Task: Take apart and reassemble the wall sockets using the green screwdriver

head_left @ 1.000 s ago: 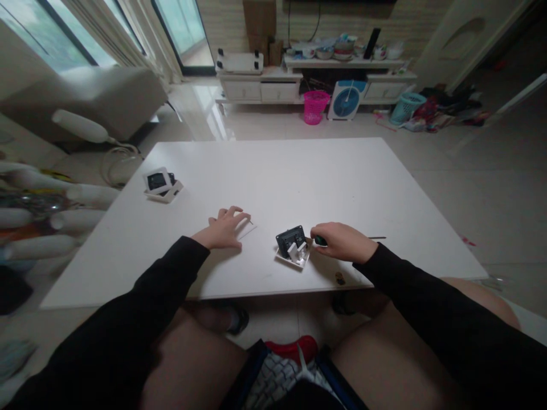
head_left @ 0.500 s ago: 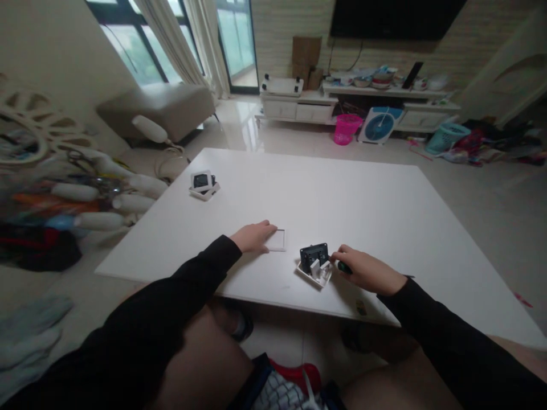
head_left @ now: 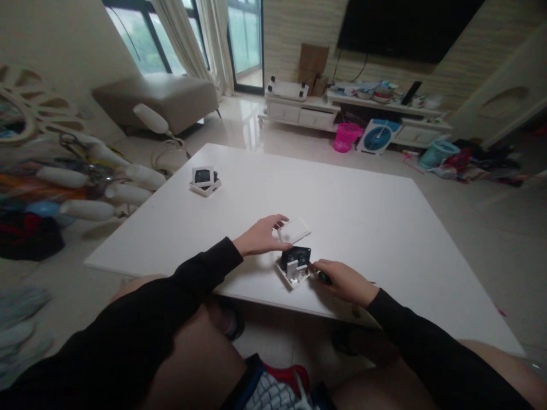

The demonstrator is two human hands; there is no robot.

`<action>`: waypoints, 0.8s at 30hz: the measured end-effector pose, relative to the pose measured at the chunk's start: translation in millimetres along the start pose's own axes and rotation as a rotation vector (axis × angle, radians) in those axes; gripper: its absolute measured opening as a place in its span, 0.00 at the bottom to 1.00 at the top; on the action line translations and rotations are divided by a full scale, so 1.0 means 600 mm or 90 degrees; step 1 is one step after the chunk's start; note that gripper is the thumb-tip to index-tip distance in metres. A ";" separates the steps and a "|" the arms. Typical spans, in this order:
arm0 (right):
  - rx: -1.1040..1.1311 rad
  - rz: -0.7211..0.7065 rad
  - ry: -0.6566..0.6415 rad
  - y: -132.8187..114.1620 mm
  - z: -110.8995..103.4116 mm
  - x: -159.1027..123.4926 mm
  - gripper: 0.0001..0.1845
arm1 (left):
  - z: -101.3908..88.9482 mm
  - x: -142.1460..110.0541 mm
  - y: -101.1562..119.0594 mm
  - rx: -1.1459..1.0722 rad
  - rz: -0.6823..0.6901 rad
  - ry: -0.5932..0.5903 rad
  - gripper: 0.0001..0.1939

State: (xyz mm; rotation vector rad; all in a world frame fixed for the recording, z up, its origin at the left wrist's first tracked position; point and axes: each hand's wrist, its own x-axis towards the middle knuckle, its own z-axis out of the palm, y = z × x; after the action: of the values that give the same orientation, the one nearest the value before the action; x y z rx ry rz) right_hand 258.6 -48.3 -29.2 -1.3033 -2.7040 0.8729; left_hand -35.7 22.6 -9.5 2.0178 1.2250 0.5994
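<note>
My left hand (head_left: 267,234) pinches a thin white rectangular frame (head_left: 296,230) between thumb and fingers, holding it tilted just above the table. Right below stands a small white plastic box (head_left: 292,283) with a black socket-like module (head_left: 294,257) propped upright in it and small white pieces in front. My right hand (head_left: 345,281) is closed around a screwdriver with a dark green and black handle (head_left: 325,278). Its fingertips are at the right side of the box; the screwdriver's tip is hidden.
The white table (head_left: 350,210) spans the view. On its far left lies a second white box (head_left: 205,189) with a black module and white frame. A sliver of a dark thin object (head_left: 373,283) shows behind my right wrist. A pink basket (head_left: 344,138) and fan (head_left: 376,136) stand beyond the table.
My left hand has lifted the white frame off the table and brought it right, beside the box. My right hand and the box have shifted left in view; the camera has also turned.
</note>
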 end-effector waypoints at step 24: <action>-0.066 0.031 0.050 0.004 -0.022 -0.008 0.06 | 0.050 -0.026 0.006 0.125 0.140 -0.136 0.41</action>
State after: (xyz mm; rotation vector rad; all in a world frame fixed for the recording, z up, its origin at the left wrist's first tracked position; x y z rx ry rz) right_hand 266.7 -44.1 -18.0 -1.3968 -2.7008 0.6775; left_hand -20.0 -2.4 -26.9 2.3339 0.9733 0.3633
